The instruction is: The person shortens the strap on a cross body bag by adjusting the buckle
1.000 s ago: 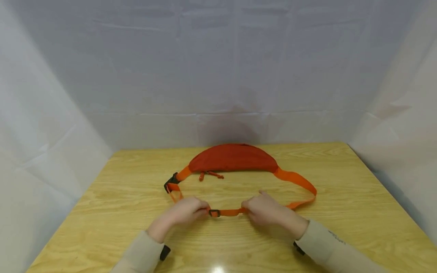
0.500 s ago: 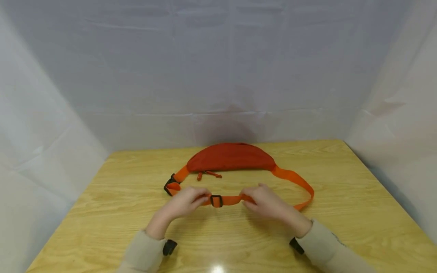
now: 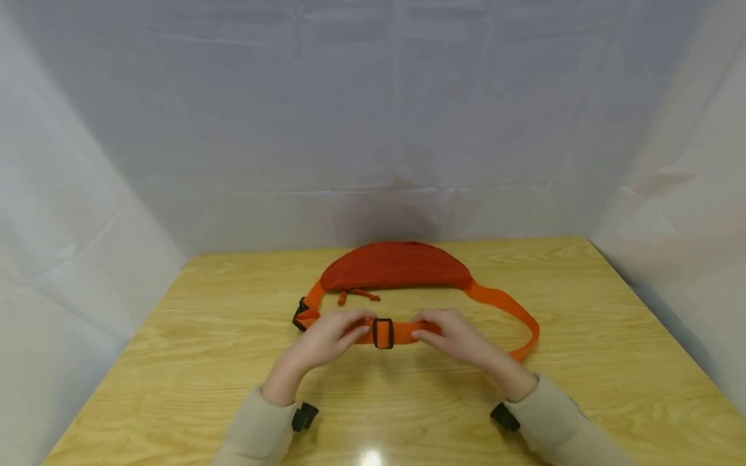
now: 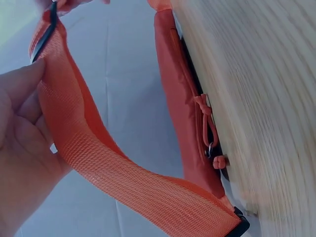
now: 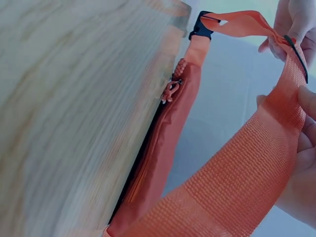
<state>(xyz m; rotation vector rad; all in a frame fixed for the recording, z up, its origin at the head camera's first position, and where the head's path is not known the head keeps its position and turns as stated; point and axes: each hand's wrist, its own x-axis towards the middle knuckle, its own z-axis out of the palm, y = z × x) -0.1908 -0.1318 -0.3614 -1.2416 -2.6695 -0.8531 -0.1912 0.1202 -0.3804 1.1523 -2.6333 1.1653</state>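
A red fanny pack [image 3: 396, 266] lies at the back of the table, its orange strap [image 3: 507, 305] looping forward on both sides. The left hand [image 3: 326, 338] pinches the strap just left of a black slide adjuster [image 3: 383, 333]. On the adjuster's other side, the right hand [image 3: 457, 338] pinches the strap between thumb and fingers. The stretch between the hands is raised over the table. A black side-release buckle [image 3: 300, 315] joins pack and strap at the left. In the left wrist view, the doubled webbing [image 4: 113, 163] runs from the left hand [image 4: 24, 118] down to the buckle [image 4: 240, 224].
The light wooden table [image 3: 233, 291] bears the pack. A zipper pull with red cord [image 3: 364, 294] hangs at the pack's front edge. White sheeting [image 3: 379, 129] stands behind and at both sides. Black wrist devices [image 3: 305, 416] sit by the sleeve cuffs.
Both hands have lifted the strap section and moved it toward the pack, slightly right. The adjuster has turned to face up more fully. The buckle has shifted a little right.
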